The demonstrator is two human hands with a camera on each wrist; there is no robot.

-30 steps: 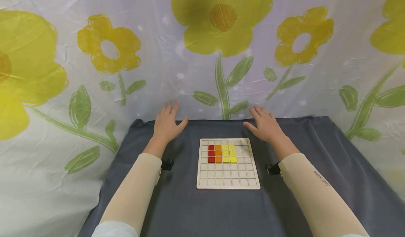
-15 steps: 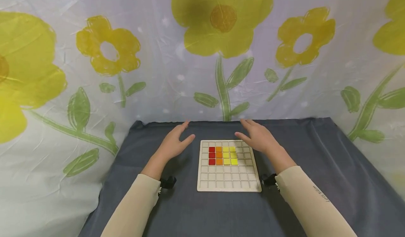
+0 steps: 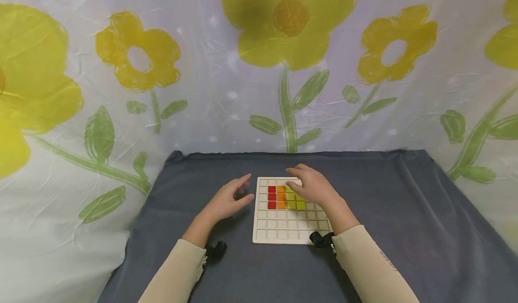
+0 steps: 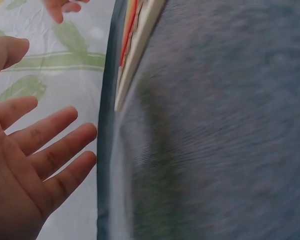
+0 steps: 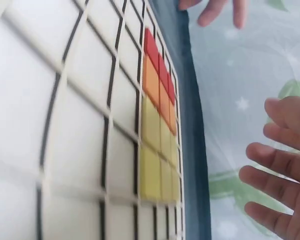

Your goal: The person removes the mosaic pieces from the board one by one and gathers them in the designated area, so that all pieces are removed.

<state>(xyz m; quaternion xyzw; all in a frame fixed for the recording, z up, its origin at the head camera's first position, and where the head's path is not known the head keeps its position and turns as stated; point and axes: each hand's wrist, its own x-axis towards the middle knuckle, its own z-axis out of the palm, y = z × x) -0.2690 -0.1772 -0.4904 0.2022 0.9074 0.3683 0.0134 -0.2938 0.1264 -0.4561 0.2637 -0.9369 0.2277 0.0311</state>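
A square wooden grid board [image 3: 272,226] lies on the dark cloth. Set in its cells are a column of red tiles [image 3: 272,198], a column of orange tiles [image 3: 281,198] and two columns of yellow tiles [image 3: 290,205]. My left hand [image 3: 223,200] is just left of the board, fingers spread and thumb apart, holding nothing. Over the board's upper right reaches my right hand [image 3: 314,187], hiding some cells; its loosely bent fingers are free of any object in the right wrist view, where yellow tiles [image 5: 151,172] show close up.
Dark grey cloth [image 3: 384,231] covers the table around the board. Behind and beside it hangs a pale curtain [image 3: 218,87] printed with yellow flowers. A small black wrist camera [image 3: 321,240] on the right wrist overlaps the board's lower right corner.
Both hands have come down and inward from the table's far edge. The right hand has moved left over the board; the left has neared its left side. The tiles have not moved.
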